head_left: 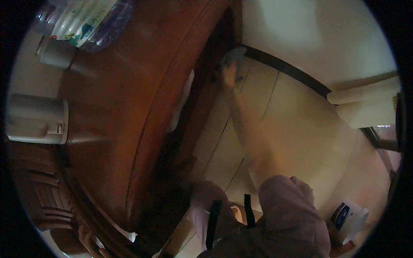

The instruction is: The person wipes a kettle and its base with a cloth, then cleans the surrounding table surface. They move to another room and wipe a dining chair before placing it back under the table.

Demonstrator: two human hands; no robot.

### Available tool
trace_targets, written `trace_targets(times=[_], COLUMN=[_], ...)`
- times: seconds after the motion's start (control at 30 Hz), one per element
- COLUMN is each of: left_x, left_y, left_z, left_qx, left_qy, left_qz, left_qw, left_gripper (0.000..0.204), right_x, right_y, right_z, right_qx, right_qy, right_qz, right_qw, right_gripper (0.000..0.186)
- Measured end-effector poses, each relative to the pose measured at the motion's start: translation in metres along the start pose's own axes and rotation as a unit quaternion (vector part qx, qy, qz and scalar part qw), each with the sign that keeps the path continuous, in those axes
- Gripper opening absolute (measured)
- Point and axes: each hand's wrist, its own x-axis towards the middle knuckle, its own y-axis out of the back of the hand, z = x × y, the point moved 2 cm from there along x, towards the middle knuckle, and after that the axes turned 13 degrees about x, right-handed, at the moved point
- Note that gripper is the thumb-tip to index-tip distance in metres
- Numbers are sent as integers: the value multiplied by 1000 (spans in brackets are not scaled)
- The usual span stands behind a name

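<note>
My right hand (pixel 230 73), blurred, reaches forward and down with its fingers closed on a grey cloth (pixel 235 56) beside the dark lower edge of a wooden cabinet or table (pixel 116 112), near the dark skirting (pixel 286 69). Its forearm stretches over the tiled floor (pixel 301 142). At the lower left, my left hand (pixel 88 236) is curled on a dark wooden edge (pixel 75 206); only part of it shows. A whitish object (pixel 183 99) lies partly hidden in the shadow under the wooden top.
On or beside the wooden top are a metal kettle (pixel 36 118), a grey container (pixel 56 53) and plastic-wrapped items (pixel 79 23). A carved wooden chair back (pixel 38 185) stands at left. At right are a cream curtain or cloth (pixel 365 103) and a white plastic container (pixel 352 219).
</note>
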Motion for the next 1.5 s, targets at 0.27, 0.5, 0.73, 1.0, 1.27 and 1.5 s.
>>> trace_targets(times=[0.27,0.5,0.73,1.0,1.27,1.5], left_x=[7,10,28,41,49,62], left_y=[-8,-17,-41,-54,-66,-80], left_z=[6,20,36,53,67,75], left_qx=[-3,16,20,23,10,12], left_qy=[-20,-30,-39,-65,-80,-76], left_qz=[-9,-17,-32,-41,-44,-59], left_qw=[1000,999,999,997,996,995], left_gripper=[35,36,37,38,39,40], right_x=[-343,-306,-40,18,-35,57], right_y=[16,8,37,56,62,79], right_z=[-15,59,46,59,23,-56], right_qx=[-111,102,114,204,211,359], right_qy=[-181,-258,-111,-167,-176,-11], right_qz=[-73,-27,-108,-100,-26,6], right_qw=[974,960,981,959,961,933], right_gripper=[53,47,39,33,33,34])
